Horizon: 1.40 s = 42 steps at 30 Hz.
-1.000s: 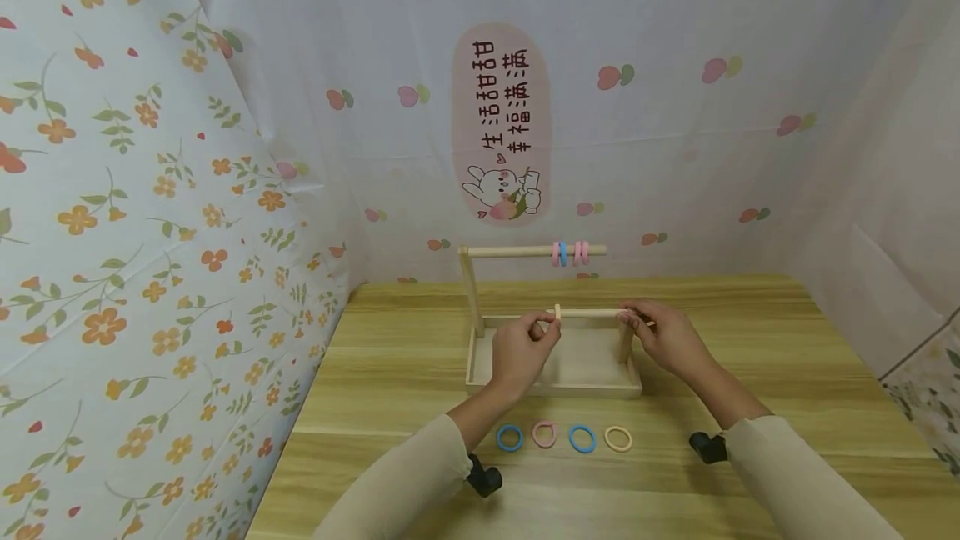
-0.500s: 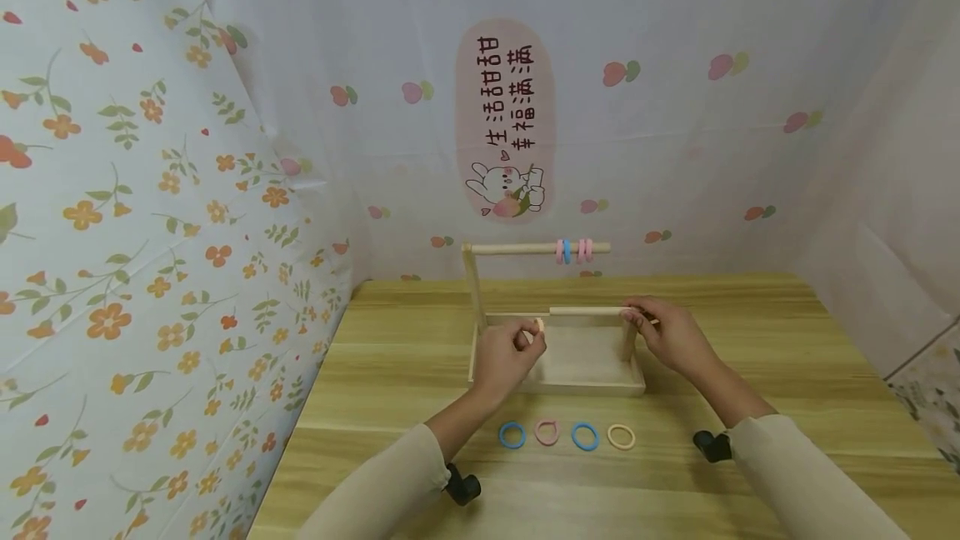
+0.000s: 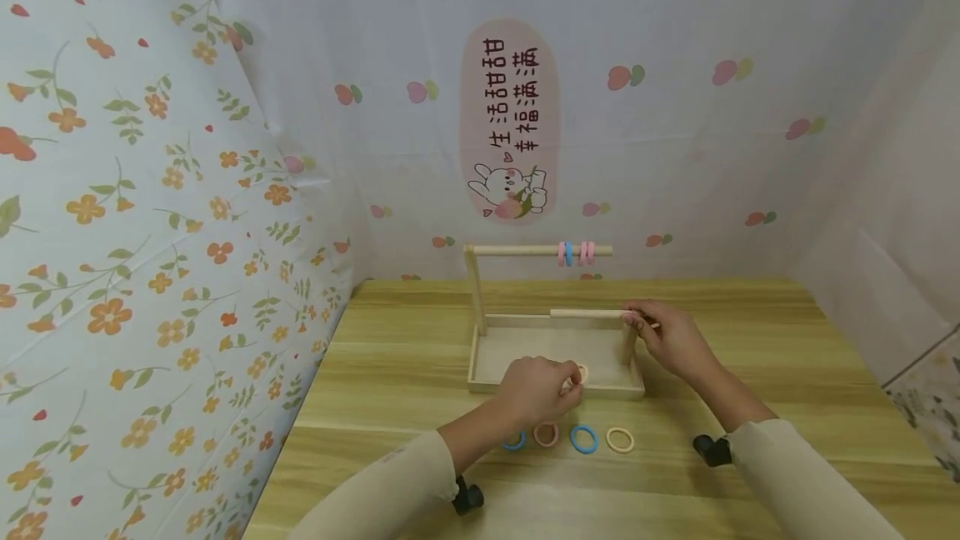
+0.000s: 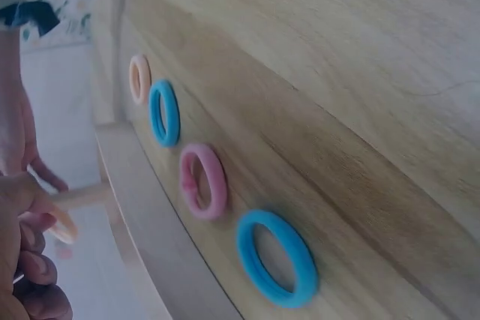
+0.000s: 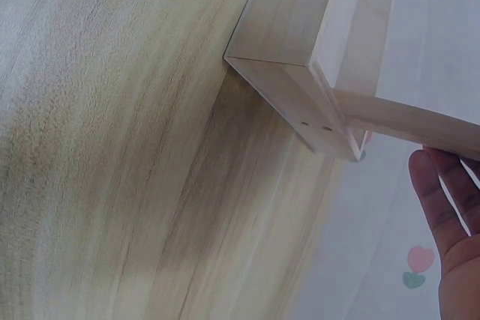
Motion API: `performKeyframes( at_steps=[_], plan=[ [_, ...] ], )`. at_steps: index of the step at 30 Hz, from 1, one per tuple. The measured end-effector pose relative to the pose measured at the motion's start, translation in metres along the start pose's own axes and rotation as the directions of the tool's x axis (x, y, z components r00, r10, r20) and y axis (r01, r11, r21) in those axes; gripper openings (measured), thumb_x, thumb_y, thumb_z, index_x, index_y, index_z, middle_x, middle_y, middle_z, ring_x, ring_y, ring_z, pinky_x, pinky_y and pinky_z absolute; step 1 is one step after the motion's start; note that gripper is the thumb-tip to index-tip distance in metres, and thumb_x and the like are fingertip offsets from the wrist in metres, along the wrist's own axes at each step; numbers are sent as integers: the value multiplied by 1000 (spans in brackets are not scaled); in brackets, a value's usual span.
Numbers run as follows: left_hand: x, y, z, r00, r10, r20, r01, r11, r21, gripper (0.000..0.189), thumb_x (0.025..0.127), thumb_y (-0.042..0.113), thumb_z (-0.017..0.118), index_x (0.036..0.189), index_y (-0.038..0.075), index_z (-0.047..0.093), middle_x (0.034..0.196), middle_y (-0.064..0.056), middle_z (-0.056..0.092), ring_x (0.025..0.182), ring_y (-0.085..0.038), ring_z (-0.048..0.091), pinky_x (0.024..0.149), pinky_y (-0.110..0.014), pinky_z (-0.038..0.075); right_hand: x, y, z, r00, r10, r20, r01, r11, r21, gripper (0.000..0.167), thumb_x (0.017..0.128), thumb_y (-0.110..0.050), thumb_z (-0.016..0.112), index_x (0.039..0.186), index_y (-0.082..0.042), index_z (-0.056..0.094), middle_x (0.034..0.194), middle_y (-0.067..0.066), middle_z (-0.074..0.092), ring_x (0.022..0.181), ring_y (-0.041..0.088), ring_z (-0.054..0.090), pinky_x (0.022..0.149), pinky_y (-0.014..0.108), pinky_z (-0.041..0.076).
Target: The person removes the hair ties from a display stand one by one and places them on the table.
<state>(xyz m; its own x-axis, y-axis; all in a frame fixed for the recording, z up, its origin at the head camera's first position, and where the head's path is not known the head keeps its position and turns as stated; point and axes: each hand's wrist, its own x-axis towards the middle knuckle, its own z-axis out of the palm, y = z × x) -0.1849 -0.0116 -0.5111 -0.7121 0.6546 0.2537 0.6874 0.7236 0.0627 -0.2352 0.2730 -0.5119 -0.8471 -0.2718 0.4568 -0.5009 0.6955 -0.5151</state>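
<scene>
Left sleeve (image 3: 382, 482) is plain pale cream, with a rounded black fitting (image 3: 469, 497) beside its cuff (image 3: 444, 458). Right sleeve (image 3: 806, 482) matches; a second black fitting (image 3: 711, 450) sits toward the left sleeve.

Blue, pink and cream on the rings (image 4: 300, 256); streaked yellow-brown across the table (image 3: 397, 357); orange-flowered white on the cloth (image 3: 150, 207) along its left edge.

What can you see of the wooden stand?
The stand looks like pale wood and stands upright on the table. Its base is a shallow tray. A taller post rises at the left end, a shorter one at the right. Each carries a rod pointing inward. Three pink rings and one blue hang on the upper rod; the lower shows none. The right hand grips near the shorter post's top.
</scene>
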Motion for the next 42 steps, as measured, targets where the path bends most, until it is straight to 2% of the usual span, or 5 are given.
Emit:
performKeyframes(
  at_steps=[7,14,24,33,42],
  plan=[
    [10,22,8,983,166,78,-174,978,119,15,111,38,68,108,31,81,79,23,76,49,8,45,43,-9,28,-3,3,2,1000,-7,-4,7,1000,3,24,109,-7,70,130,3,75,112,19,80,94,37,80,75,47,69],
    [17,41,19,955,278,104,-289,952,106,28,110,35,67,83,29,64,62,20,49,48,2,27,44,-12,21,-5,5,2,1000,13,2,-13,1000,12,25,110,-9,69,131,3,74,114,19,80,97,39,80,77,48,69],
    [21,63,34,917,358,177,-386,909,157,10,109,39,69,106,37,79,85,27,74,59,9,54,48,-12,39,-5,3,4,1000,15,6,-15,1000,17,24,111,-10,68,130,3,74,113,19,79,98,38,80,79,49,69],
    [26,74,41,906,383,181,-417,883,216,13,110,47,66,104,41,77,91,29,76,70,7,66,49,-18,42,-7,1,5,1000,23,13,-23,1000,19,25,110,-10,68,132,3,74,119,22,79,100,40,80,81,50,69],
    [31,82,45,885,405,231,-455,860,232,15,111,46,66,112,45,81,90,30,75,64,8,53,46,-17,35,-8,-1,6,1000,23,-7,-23,1000,20,24,110,-9,69,130,3,74,117,21,79,100,40,80,81,49,69]
  ],
)
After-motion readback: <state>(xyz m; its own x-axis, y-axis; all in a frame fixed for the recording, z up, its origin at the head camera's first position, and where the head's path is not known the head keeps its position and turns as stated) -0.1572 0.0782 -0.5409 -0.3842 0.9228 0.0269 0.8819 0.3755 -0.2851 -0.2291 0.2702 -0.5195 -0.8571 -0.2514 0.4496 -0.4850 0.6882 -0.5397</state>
